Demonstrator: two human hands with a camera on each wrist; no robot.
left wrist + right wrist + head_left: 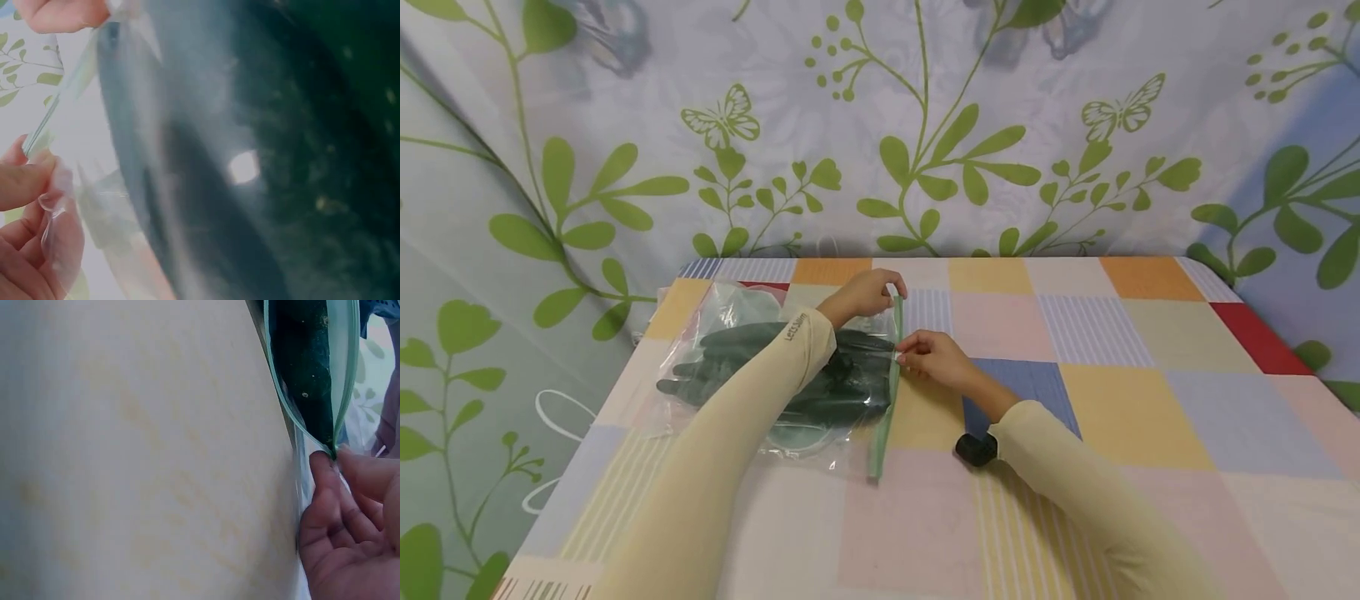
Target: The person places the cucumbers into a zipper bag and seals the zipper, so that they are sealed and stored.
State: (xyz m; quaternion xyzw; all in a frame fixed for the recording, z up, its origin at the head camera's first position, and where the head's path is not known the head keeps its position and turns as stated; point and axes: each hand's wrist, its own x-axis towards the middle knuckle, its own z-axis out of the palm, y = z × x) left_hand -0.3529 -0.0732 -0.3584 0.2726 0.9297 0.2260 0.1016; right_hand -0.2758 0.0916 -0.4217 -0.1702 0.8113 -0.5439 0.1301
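Observation:
A clear zip bag (718,300) with a green seal strip (880,446) lies on the table. Long dark green vegetables (850,379), cucumber-like, fill it. At the strip's far end, my left hand (865,292) pinches the bag's edge between curled fingers and thumb. A little nearer to me, my right hand (936,358) pinches the strip from the right. The right wrist view shows the mouth parted above the right fingertips (322,465), with a dark green vegetable (306,369) inside. Speckled dark skin seen through film takes up most of the left wrist view.
A patchwork-patterned cloth (1120,417) covers the table. A leaf-printed curtain (1000,208) hangs behind its far edge and along the left side. A small black device (976,450) sits at my right cuff. White cord loops (561,417) hang at the left.

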